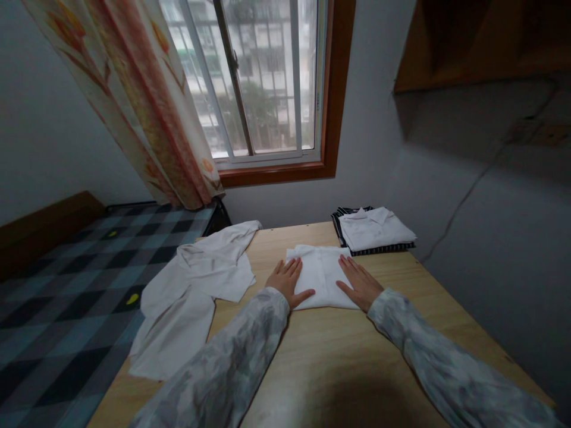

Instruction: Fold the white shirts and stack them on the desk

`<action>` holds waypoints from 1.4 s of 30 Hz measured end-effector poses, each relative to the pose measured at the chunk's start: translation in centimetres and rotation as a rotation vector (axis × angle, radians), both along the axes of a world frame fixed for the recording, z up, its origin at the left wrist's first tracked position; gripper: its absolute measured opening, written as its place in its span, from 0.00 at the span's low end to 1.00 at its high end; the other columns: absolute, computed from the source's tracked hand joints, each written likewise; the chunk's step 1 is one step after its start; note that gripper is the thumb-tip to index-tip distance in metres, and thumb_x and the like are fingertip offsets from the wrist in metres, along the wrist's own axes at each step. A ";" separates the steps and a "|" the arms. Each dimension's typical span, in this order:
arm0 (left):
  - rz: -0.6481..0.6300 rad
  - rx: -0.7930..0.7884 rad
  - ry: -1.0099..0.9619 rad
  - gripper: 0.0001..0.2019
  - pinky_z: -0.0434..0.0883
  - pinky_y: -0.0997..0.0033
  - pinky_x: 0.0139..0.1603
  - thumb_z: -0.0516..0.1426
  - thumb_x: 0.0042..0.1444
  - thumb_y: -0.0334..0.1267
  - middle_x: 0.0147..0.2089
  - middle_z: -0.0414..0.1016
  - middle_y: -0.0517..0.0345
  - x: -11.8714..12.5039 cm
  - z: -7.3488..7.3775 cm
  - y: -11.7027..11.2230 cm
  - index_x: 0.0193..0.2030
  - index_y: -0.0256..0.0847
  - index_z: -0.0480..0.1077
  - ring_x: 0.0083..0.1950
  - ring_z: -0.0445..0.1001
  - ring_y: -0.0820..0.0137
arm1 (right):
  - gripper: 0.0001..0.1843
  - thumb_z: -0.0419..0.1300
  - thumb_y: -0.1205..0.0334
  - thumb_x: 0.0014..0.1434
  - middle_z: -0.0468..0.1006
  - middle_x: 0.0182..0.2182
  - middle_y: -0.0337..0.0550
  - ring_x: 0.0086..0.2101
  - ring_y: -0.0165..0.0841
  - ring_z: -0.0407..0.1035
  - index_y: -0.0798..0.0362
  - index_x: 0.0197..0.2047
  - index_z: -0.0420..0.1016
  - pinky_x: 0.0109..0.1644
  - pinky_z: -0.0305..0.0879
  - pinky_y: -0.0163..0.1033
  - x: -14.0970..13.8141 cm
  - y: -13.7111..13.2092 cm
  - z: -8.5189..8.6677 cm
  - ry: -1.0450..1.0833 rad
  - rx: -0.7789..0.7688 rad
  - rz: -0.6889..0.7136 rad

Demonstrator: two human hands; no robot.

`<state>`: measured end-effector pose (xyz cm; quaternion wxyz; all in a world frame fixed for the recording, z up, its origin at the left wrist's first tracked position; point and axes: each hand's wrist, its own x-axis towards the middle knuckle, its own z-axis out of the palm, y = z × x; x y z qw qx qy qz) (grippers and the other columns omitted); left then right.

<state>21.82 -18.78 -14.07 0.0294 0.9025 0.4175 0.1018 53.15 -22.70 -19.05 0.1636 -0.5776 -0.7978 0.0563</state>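
White folded cloth; illegible window-frame marking

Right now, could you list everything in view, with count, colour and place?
Folded garment: 1, white, mid table
Spread garment: 1, white, table's left
Folded shirt: 1, white, table's far right
Striped cloth: count unclear, black, white, under folded shirt
Table: 1, light brown, centre
Bed cover: 1, checked grey, black, left
Wooden board: 1, brown, far left
Curtain: 1, cream, reddish, upper left
Window: 1, white, brown surround, behind table
Shelf unit: 1, brown, upper right
Cable: 1, grey, right wall
Wall fitting: count, colour unclear, far right
Sleeves: 2, grey, lower edge
Left grip, right grip: 1 each, bare, on folded garment
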 end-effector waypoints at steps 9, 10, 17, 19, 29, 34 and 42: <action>-0.392 0.038 -0.043 0.29 0.72 0.47 0.65 0.56 0.68 0.56 0.67 0.74 0.38 4.1 1.6 -4.8 0.67 0.40 0.70 0.64 0.75 0.47 | 0.28 0.49 0.53 0.74 0.75 0.65 0.58 0.63 0.49 0.68 0.55 0.69 0.72 0.71 0.62 0.57 -0.9 -3.6 2.2 0.096 0.161 -0.033; -0.409 0.022 -0.051 0.25 0.74 0.49 0.64 0.55 0.69 0.54 0.65 0.76 0.39 4.1 1.5 -4.4 0.65 0.41 0.72 0.62 0.76 0.49 | 0.25 0.50 0.55 0.73 0.78 0.60 0.58 0.60 0.48 0.70 0.55 0.65 0.76 0.69 0.63 0.56 -0.9 -3.9 3.1 0.098 0.161 -0.021; -0.440 -0.048 -0.030 0.17 0.62 0.47 0.77 0.52 0.68 0.35 0.70 0.75 0.52 -2.0 2.6 -0.2 0.59 0.45 0.75 0.73 0.69 0.55 | 0.16 0.58 0.67 0.60 0.82 0.44 0.49 0.48 0.45 0.72 0.49 0.47 0.84 0.60 0.68 0.52 -0.2 -5.5 7.0 0.094 0.128 0.298; -0.345 0.018 -0.056 0.18 0.58 0.43 0.78 0.53 0.64 0.32 0.69 0.75 0.51 -2.9 3.3 -0.8 0.57 0.43 0.75 0.74 0.67 0.53 | 0.17 0.58 0.67 0.60 0.82 0.52 0.49 0.54 0.45 0.72 0.48 0.49 0.83 0.64 0.66 0.54 -0.3 -5.5 7.0 0.114 0.145 0.395; -0.205 0.087 0.014 0.22 0.71 0.45 0.66 0.60 0.66 0.50 0.65 0.75 0.40 2.5 1.9 -6.0 0.61 0.40 0.71 0.64 0.74 0.48 | 0.32 0.66 0.53 0.61 0.75 0.64 0.59 0.62 0.52 0.68 0.54 0.66 0.75 0.69 0.63 0.60 -1.6 -3.3 5.4 0.070 0.170 0.337; -0.174 0.085 0.113 0.14 0.75 0.56 0.60 0.57 0.65 0.30 0.60 0.78 0.43 0.2 1.0 -3.5 0.57 0.41 0.71 0.60 0.77 0.56 | 0.31 0.69 0.51 0.59 0.80 0.56 0.56 0.54 0.50 0.73 0.52 0.64 0.76 0.62 0.69 0.57 -2.1 -3.9 6.1 0.096 0.177 0.467; 0.004 0.060 -0.095 0.06 0.73 0.67 0.45 0.55 0.69 0.41 0.47 0.81 0.53 -2.3 1.7 -2.1 0.47 0.46 0.71 0.47 0.81 0.62 | 0.45 0.69 0.50 0.60 0.64 0.74 0.55 0.73 0.54 0.54 0.50 0.76 0.62 0.77 0.48 0.65 -1.0 -1.9 5.9 0.107 0.320 0.548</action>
